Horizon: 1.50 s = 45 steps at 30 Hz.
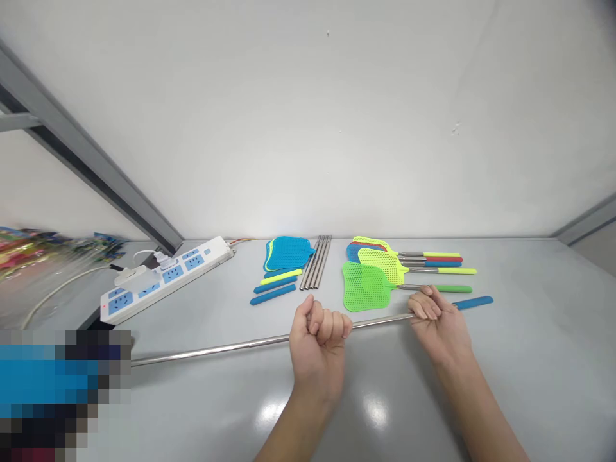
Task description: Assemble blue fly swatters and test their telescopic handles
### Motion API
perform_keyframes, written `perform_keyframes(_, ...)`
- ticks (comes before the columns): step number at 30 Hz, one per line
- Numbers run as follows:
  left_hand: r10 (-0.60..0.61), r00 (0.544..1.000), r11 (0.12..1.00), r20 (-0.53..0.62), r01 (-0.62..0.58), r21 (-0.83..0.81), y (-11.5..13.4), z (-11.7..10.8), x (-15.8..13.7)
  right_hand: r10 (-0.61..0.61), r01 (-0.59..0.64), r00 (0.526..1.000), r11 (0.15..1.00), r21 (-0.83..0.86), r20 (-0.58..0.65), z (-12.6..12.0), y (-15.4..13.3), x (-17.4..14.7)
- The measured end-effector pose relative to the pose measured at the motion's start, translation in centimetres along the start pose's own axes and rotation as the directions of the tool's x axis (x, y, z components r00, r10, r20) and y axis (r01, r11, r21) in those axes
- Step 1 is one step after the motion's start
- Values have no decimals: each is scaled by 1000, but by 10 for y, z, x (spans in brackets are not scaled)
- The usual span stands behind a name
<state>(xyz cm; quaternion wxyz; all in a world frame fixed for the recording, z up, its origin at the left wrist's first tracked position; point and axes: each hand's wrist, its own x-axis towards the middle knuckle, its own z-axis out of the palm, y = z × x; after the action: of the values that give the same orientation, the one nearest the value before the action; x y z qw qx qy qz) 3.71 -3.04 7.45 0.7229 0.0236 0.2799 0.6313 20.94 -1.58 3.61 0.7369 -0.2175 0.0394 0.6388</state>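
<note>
Both my hands grip an extended telescopic fly swatter, a thin metal rod with a blue handle at its right end. My left hand is closed around the rod near its middle. Closer to the blue handle, my right hand is wrapped round the same rod. The rod's left end runs into a pixelated patch with blue in it, so the swatter's head cannot be made out. Just beyond my hands lie a green fly swatter and several assembled swatters, among them a yellow one, with short retracted rods.
Behind my left hand lie blue and yellow swatter heads, loose handles and several metal rods. A white power strip with plugged-in cables sits at the left, beside blurry plastic packaging. A wall bounds the grey table.
</note>
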Motion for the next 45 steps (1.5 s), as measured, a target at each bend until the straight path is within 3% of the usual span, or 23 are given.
perform_keyframes(7, 68, 998, 997, -14, -68, -24, -3, -4, 6, -47, 46, 997, 999, 18, 63, -2, 12, -1)
perform_keyframes(19, 148, 989, 989, -7, -148, -20, -11, -7, 6, -110, 110, 992, 994, 9, 64, -6, 29, -5)
perform_keyframes(25, 126, 992, 992, -3, -126, -21, -11, -7, 9, -64, 65, 996, 998, -13, 60, -5, 33, -9)
perform_keyframes(34, 13, 1000, 1000, 20, -13, -28, -22, -9, 8, -96, 96, 995, 995, -18, 42, -4, 9, -4)
perform_keyframes(45, 21, 999, 1000, 30, -20, -13, -15, -10, 16, -33, 32, 998, 999, 22, 49, -3, 13, -4)
